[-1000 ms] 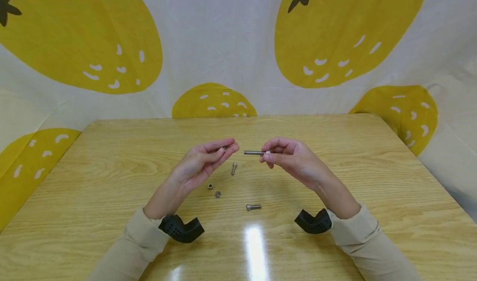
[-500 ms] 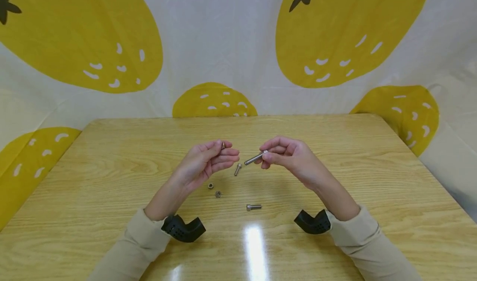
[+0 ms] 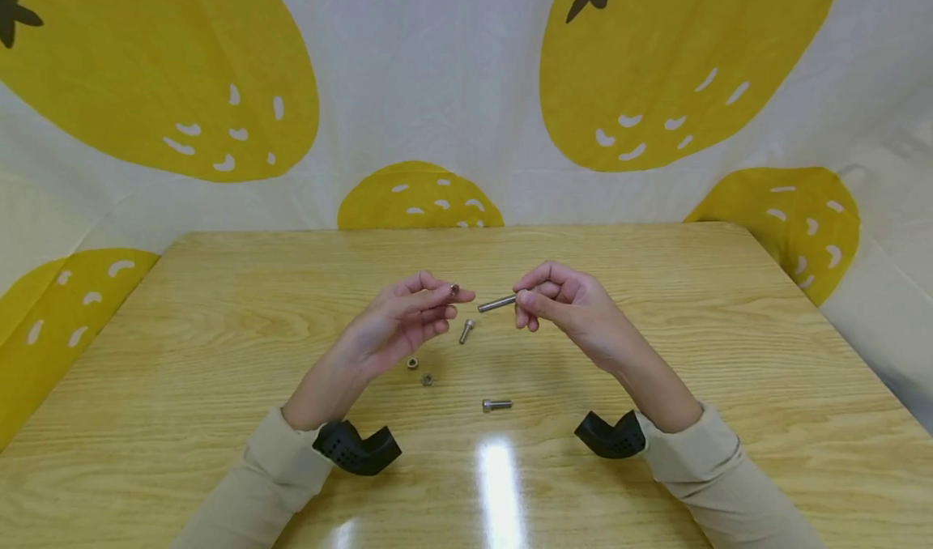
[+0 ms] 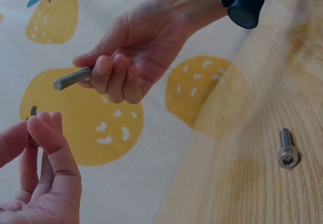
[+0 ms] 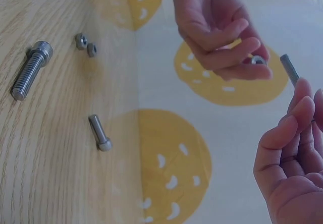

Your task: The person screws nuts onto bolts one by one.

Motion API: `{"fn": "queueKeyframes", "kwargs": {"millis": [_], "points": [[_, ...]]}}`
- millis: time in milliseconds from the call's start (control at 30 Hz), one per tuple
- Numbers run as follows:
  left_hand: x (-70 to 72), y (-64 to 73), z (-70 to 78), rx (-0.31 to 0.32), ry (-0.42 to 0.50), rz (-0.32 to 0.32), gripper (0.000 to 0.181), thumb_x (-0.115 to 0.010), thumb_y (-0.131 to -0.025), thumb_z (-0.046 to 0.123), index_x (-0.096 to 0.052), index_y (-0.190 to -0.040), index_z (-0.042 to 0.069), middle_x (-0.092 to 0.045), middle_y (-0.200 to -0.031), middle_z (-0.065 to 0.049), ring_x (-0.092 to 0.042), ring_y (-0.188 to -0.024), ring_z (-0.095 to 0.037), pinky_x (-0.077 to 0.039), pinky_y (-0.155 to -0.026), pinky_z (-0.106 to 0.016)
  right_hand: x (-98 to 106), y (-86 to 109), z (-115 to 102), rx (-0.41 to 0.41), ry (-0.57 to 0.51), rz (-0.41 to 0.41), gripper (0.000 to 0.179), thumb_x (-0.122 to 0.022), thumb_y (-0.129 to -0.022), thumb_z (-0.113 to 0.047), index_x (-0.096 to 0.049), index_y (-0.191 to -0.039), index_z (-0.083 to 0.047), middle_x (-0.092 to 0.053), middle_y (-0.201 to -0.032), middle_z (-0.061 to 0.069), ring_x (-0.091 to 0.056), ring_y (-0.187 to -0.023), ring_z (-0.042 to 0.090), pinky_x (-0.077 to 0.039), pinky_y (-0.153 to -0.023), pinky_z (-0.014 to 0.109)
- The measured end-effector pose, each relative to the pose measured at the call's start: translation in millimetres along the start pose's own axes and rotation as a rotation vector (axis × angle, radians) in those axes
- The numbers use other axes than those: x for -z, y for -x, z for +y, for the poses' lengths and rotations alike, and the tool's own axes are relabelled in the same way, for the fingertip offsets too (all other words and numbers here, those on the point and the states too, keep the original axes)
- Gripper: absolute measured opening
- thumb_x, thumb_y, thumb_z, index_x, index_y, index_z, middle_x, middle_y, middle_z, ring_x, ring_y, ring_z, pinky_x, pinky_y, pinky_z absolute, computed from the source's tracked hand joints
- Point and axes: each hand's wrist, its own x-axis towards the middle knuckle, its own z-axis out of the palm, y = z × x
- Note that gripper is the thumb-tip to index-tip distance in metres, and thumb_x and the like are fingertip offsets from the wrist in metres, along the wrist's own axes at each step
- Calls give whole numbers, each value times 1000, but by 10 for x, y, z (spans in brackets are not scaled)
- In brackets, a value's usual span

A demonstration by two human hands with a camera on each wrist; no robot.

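Note:
Between thumb and fingertips my left hand (image 3: pixel 397 322) pinches a small metal nut (image 3: pixel 454 290); its ring shows at the fingertips in the right wrist view (image 5: pixel 258 60). Opposite it, my right hand (image 3: pixel 572 302) holds a long bolt (image 3: pixel 497 304) near its head, which the fingers mostly hide. The bolt's free end points left toward the nut, with a small gap between them. Both hands are raised above the table. Below them lies a socket-head bolt (image 3: pixel 467 332), and nearer the front is another bolt (image 3: pixel 497 405).
Two loose nuts, one nut (image 3: pixel 412 363) behind another nut (image 3: pixel 427 380), lie on the wooden table (image 3: pixel 219 330) left of the bolts. A fruit-patterned cloth (image 3: pixel 430 87) hangs along the table's back. Each wrist carries a black camera mount (image 3: pixel 357 448).
The left fingers have turned the nut and brought it forward to their tips, facing the bolt. The right hand's bolt dipped downward, then rose partly back. The loose pieces on the table lie still.

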Motion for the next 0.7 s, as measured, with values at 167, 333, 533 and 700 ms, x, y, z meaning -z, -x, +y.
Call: {"fn": "queueKeyframes", "kwargs": {"millis": [167, 333, 533, 700], "points": [[-10, 2, -2, 5, -22, -8, 18, -46, -97, 7, -59, -84, 10, -70, -100, -3, -64, -78, -9, -50, -66, -17, -11, 1, -6, -5, 16, 7, 6, -56, -92, -7, -54, -98, -6, -65, -78, -1, -60, -72, 11, -51, -68, 24], [-48, -2, -32, -32, -104, 13, 20, -49, -97, 11, -55, -115, 6, -68, -106, 0, -67, -80, -7, -52, -66, -16, -26, 3, -16, 4, 14, 14, 7, -57, -91, -4, -53, -97, -4, -67, -81, -1, -62, -74, 11, -52, -70, 25], [-164, 26, -86, -145, -275, 146, 27, -54, -94, 13, -55, -116, -3, -69, -92, 2, -66, -76, -9, -51, -62, -19, -64, 14, -25, 53, 3, 36, 9, -58, -90, -3, -53, -97, -6, -69, -83, -2, -65, -77, 10, -53, -72, 25], [-245, 63, -109, -230, -357, 184, 23, -55, -93, 8, -55, -113, -5, -66, -84, 1, -57, -68, -11, -50, -61, -19, -109, 33, -42, 137, -18, 29, 11, -60, -89, -3, -54, -98, -7, -69, -86, -2, -67, -81, 11, -54, -72, 25]]}}
